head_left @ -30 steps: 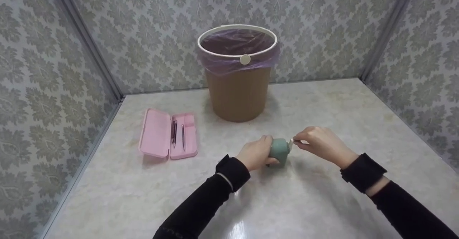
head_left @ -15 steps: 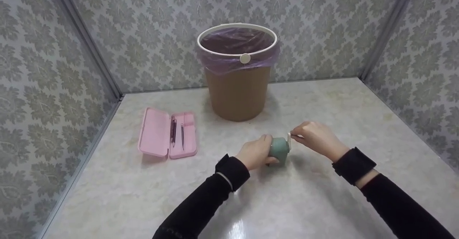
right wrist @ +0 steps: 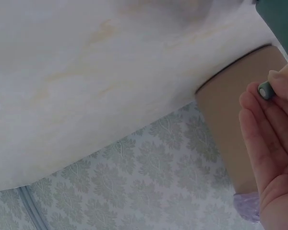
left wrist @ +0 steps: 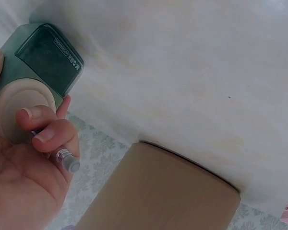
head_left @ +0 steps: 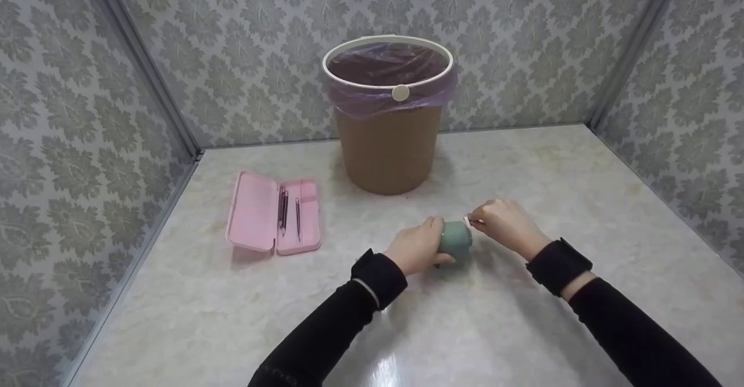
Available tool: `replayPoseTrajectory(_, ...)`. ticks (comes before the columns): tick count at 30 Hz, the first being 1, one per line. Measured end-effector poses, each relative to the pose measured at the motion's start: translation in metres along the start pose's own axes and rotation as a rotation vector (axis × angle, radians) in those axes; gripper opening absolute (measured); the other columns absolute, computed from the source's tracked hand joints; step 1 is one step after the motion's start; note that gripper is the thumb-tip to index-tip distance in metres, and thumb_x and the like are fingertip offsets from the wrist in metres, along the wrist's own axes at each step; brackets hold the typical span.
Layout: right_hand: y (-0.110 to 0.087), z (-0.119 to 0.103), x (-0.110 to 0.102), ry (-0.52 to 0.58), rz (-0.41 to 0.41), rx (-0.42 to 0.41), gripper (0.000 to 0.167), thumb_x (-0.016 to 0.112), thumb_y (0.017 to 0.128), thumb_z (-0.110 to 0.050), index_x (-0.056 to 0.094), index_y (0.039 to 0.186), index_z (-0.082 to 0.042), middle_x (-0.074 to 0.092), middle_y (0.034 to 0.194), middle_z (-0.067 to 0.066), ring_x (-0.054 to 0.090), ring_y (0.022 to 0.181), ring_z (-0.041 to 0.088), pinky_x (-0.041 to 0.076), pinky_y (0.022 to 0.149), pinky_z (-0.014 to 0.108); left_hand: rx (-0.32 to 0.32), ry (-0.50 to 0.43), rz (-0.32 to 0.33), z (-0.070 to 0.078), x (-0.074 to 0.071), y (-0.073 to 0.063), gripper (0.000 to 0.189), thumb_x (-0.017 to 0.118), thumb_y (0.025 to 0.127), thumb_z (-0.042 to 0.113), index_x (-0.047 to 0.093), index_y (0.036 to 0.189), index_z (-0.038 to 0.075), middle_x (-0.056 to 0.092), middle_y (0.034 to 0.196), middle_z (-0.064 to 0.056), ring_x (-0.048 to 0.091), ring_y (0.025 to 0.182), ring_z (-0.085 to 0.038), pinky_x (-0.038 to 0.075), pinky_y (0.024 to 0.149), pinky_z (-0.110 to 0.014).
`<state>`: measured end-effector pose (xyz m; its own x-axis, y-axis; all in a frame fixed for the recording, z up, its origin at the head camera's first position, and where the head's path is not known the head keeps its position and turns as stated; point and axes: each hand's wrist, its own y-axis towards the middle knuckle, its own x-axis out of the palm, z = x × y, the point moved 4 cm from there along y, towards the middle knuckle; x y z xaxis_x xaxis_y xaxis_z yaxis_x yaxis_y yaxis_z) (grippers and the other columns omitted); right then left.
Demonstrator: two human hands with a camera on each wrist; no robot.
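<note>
A green pencil sharpener with a cream crank is held just in front of the bin. My left hand grips its body from the left. In the left wrist view, a dark window and a round cream front show on the sharpener. Two curled fingers of that hand hold a pencil at the cream front; only its silver and grey end shows clearly. My right hand pinches the crank's small green knob between thumb and fingers.
A brown bin with a purple liner stands behind the hands. To the left lies an open pink pencil case with several pencils inside. Patterned walls enclose the marbled table at the back and sides.
The crank has swung round, its arm passing from slanted to upright and now mostly hidden. My right hand has shifted a little left with the knob. The left hand holds steady.
</note>
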<state>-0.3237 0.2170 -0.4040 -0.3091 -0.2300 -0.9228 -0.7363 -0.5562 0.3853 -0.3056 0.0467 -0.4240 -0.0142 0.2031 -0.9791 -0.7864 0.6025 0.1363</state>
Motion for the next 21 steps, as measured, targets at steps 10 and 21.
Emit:
replayPoseTrajectory(10,-0.012,0.000,0.016,0.012,-0.086,0.045,0.019,0.075,0.082,0.004,0.070,0.067,-0.007,0.070,0.064,0.005,0.063,0.058,0.018,0.051,0.057,0.034,-0.008,-0.013,-0.007,0.001,-0.002,0.002,0.062,0.072,0.093,0.047,0.048,0.130,0.004,0.064,0.116,-0.010,0.072,0.098,-0.022,0.062,0.080,-0.035)
replayPoseTrajectory(21,-0.025,-0.002,0.019,0.124,-0.165,0.073,0.011,0.074,0.086,0.000,0.080,0.080,-0.007,0.078,0.077,0.005,0.072,0.071,0.021,0.058,0.070,0.037,-0.012,-0.019,-0.010,0.001,-0.002,-0.002,0.062,0.072,0.093,0.048,0.048,0.129,0.005,0.064,0.115,-0.009,0.072,0.095,-0.020,0.061,0.078,-0.034)
